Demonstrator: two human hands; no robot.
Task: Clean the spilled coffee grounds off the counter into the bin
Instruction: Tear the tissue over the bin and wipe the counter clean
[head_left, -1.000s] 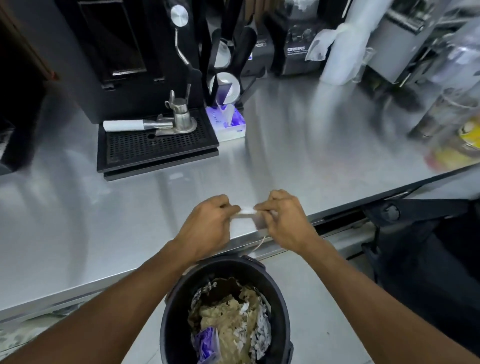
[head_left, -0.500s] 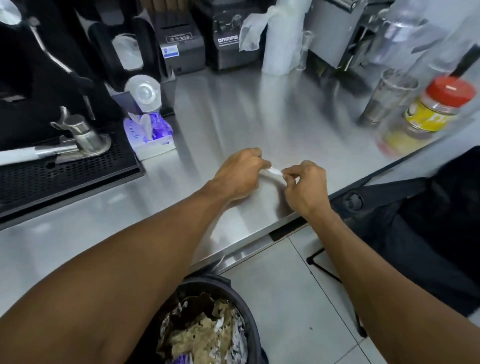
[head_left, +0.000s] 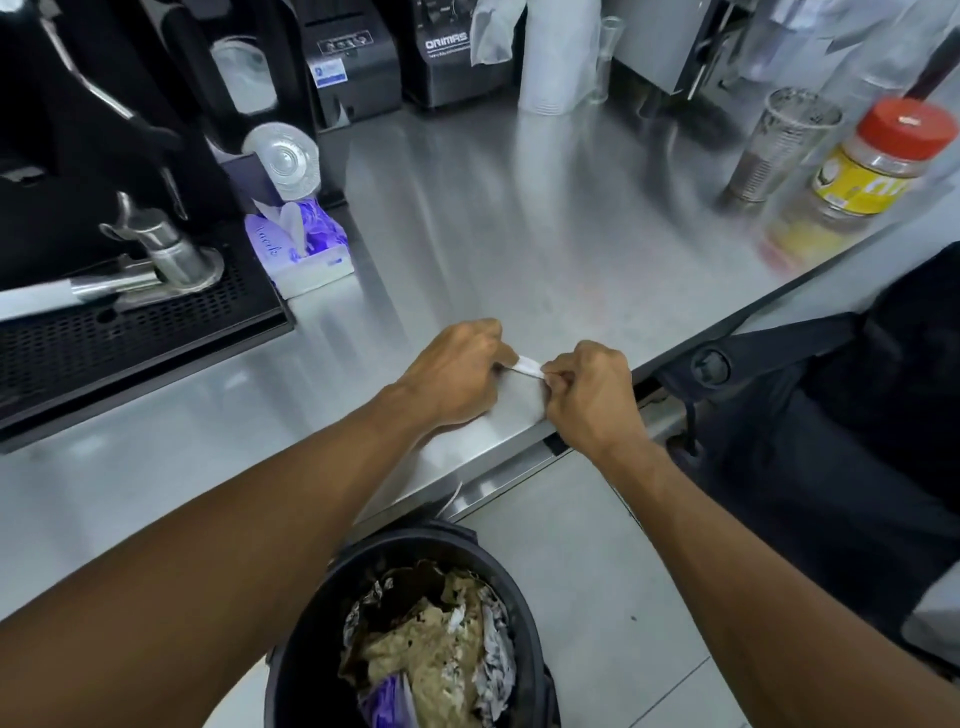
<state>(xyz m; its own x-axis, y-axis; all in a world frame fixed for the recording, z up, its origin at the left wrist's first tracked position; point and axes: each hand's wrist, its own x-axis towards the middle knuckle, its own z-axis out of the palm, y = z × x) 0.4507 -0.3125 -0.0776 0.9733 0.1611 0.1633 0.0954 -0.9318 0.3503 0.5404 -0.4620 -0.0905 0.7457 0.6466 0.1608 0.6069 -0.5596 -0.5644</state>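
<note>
Both hands are at the bench front edge, each pinching one end of a white tissue. The left hand has fingers curled on its left end, the right hand on its right. The tissue's folded top edge runs hand to hand, roughly along the bench lip. I can't make out any loose coffee grounds. The bin is on the floor below the edge, nearer me than both hands and closer to the left hand. My call: drag toward me, over the lip.
</note>
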